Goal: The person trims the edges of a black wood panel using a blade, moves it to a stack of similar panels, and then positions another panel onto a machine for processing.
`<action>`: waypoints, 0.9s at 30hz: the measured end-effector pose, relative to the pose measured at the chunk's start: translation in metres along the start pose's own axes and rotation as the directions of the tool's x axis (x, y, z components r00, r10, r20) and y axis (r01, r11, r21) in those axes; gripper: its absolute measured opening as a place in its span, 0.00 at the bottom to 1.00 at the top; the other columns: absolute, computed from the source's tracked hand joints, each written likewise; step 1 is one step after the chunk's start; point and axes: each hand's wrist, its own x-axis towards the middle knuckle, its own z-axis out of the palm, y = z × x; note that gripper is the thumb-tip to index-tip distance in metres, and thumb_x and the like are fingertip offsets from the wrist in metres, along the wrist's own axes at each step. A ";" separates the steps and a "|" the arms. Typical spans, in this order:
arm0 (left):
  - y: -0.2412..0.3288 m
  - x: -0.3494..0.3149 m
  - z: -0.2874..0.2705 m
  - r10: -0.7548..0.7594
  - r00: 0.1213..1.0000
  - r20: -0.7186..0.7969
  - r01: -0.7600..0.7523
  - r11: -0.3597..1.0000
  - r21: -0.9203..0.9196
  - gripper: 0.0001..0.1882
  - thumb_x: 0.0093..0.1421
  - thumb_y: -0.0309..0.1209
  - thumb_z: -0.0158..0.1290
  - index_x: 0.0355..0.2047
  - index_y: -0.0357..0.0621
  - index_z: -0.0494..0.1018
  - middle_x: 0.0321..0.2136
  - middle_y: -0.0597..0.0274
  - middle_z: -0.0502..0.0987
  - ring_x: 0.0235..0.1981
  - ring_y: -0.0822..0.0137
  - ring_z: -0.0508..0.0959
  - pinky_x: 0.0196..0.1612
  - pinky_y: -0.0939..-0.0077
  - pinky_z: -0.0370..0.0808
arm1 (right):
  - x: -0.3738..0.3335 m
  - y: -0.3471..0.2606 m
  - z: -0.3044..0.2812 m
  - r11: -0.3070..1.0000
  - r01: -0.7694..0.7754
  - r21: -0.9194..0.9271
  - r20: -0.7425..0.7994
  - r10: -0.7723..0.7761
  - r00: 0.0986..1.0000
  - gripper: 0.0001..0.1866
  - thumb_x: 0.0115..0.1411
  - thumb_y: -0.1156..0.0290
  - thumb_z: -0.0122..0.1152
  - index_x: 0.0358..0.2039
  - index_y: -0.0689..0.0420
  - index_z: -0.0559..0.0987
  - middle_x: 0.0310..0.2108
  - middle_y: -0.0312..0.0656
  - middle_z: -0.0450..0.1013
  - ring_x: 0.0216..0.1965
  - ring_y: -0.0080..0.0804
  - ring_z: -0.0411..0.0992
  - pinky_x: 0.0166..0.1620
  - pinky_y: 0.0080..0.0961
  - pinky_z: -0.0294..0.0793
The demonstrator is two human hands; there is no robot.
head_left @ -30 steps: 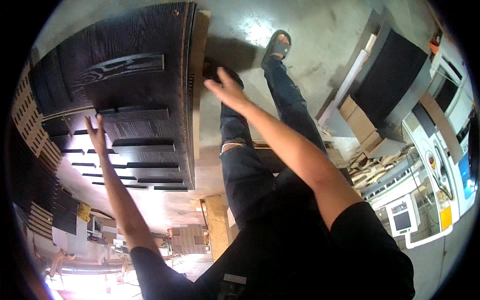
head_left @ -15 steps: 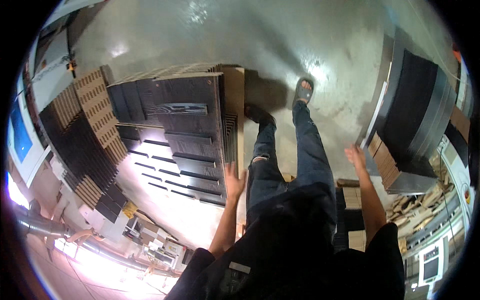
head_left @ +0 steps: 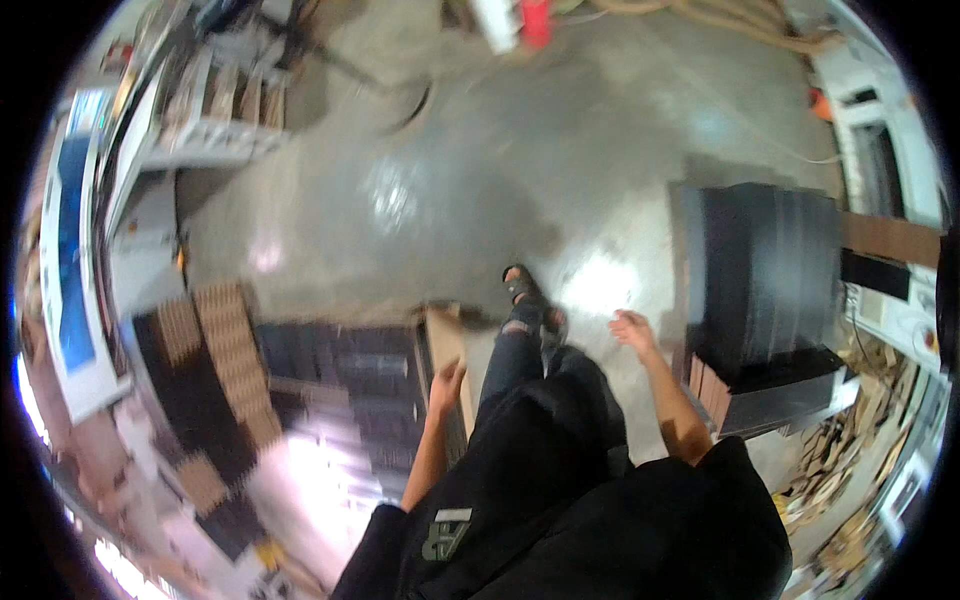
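My left hand [head_left: 447, 388] hangs at my left side, its fingers loosely bent and nothing seen in it. Close by it is a pale upright board edge [head_left: 449, 345], at the end of a stack of dark wood-grain panels [head_left: 345, 375]. Out to my right, over the floor, my right hand [head_left: 632, 330] is empty with its fingers apart. Beyond that hand stands a block of stacked black panels [head_left: 765, 285] with brown edges at the near side. Motion blurs the left part of the picture.
Grey concrete floor [head_left: 480, 170] stretches ahead. At far left are more dark and tan stacked panels [head_left: 235, 350] and a white rack [head_left: 215, 140]. A red object [head_left: 536, 22] stands at the far side. Offcuts [head_left: 850, 470] lie at the right, near white machinery [head_left: 880, 150].
I have stepped forward, so the panel stacks on both sides sit lower in view and more floor shows ahead. My right hand has swung inward; both hands stay empty.
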 end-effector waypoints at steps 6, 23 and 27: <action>-0.053 0.089 -0.005 0.045 0.926 0.375 0.133 0.890 -0.435 0.17 0.70 0.45 0.54 0.43 0.43 0.79 0.31 0.64 0.79 0.31 0.64 0.77 0.36 0.67 0.75 | 0.008 -0.116 -0.045 0.987 0.102 0.121 -0.161 -0.082 0.984 0.24 0.68 0.53 0.58 0.55 0.60 0.77 0.42 0.43 0.82 0.37 0.28 0.79 0.37 0.29 0.77; 0.647 0.519 0.128 0.457 0.832 0.315 -0.506 0.858 0.092 0.11 0.64 0.38 0.52 0.38 0.47 0.80 0.24 0.69 0.79 0.23 0.73 0.74 0.26 0.77 0.70 | 0.052 -0.073 -0.137 0.888 -0.028 0.460 -0.441 0.255 0.860 0.19 0.67 0.58 0.57 0.50 0.58 0.80 0.41 0.45 0.83 0.38 0.37 0.81 0.37 0.36 0.80; 0.764 0.560 0.236 0.294 0.603 0.742 -0.169 0.956 -0.240 0.11 0.66 0.40 0.52 0.38 0.48 0.80 0.34 0.68 0.81 0.30 0.70 0.78 0.28 0.72 0.72 | 0.101 -0.123 -0.208 0.881 0.273 -0.386 -0.460 -0.440 0.771 0.16 0.64 0.58 0.60 0.45 0.56 0.82 0.42 0.41 0.83 0.40 0.34 0.80 0.39 0.33 0.80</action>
